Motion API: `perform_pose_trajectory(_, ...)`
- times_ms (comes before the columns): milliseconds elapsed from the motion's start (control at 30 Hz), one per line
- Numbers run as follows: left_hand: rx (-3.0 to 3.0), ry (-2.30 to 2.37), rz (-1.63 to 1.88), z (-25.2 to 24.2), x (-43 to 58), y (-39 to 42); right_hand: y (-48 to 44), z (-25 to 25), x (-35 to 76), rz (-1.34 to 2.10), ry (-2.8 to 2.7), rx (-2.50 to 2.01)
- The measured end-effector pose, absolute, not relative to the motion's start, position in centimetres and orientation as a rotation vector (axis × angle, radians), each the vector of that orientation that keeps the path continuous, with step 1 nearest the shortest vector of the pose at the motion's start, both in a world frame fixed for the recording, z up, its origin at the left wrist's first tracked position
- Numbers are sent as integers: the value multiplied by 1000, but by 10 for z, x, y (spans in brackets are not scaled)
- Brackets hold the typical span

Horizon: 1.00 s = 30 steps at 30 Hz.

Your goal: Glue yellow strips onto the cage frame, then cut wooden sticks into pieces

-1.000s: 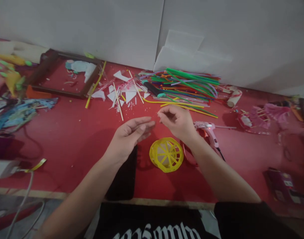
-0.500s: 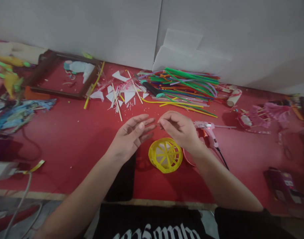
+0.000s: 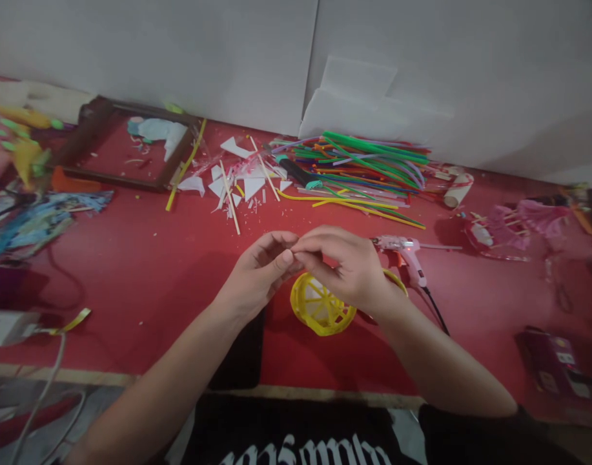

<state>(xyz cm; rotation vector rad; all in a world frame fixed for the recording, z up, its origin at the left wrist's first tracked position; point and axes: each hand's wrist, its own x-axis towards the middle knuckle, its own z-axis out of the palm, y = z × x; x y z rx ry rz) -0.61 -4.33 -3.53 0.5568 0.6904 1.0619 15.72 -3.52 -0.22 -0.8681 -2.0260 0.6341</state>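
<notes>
My left hand (image 3: pixel 261 274) and my right hand (image 3: pixel 343 265) meet at the fingertips above the red table. Both are closed in a pinch at the meeting point, and whatever lies between the fingers is too small to make out. Just below my right hand sits a round yellow openwork basket (image 3: pixel 319 316) with spokes and a pale inside, partly covered by that hand. A curved yellow strip (image 3: pixel 398 281) shows behind my right wrist. To its right lies a pink glue gun (image 3: pixel 408 252) with a glue stick in its back and a black cord.
Behind my hands lie a heap of coloured pipe cleaners (image 3: pixel 373 158), a dark-handled cutter (image 3: pixel 296 173), white scraps (image 3: pixel 252 187) and wooden sticks (image 3: pixel 230 200). A brown frame (image 3: pixel 116 181) stands back left. A black flat slab (image 3: pixel 240 355) is under my left forearm; a purple device (image 3: pixel 550 361) is right.
My hands have come together, the fingertips now touching. My left fingers have curled from spread to pinched. My right hand has shifted slightly left, and the curved yellow strip now shows beside its wrist.
</notes>
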Motion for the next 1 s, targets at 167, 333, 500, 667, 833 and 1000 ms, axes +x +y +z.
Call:
perform_pose_trajectory(167, 524, 814, 1102, -34, -2, -42, -32, -8, 154, 702, -1981, -1038)
perform_pose_trajectory(333, 539, 900, 1165, -34, -4, -41, -12, -23, 159, 1343, -1365, -1140)
perform_pose_trajectory(500, 552, 885, 1161, -34, -6, -41, 10, -37, 165, 1417, -1258, -1160)
perform_pose_trajectory(667, 754, 971, 1085, -40, -5, -43, 25, -33, 161, 1395, -1339, -1199)
perform_pose_trajectory(833, 1246, 1011, 837, -47, -10, -57, 42, -33, 152, 1332, -1475, -1234)
perform_pose_trajectory(1000, 1876, 925, 682, -51, -16, -78, 57, -39, 137, 1018, -1805, -1332)
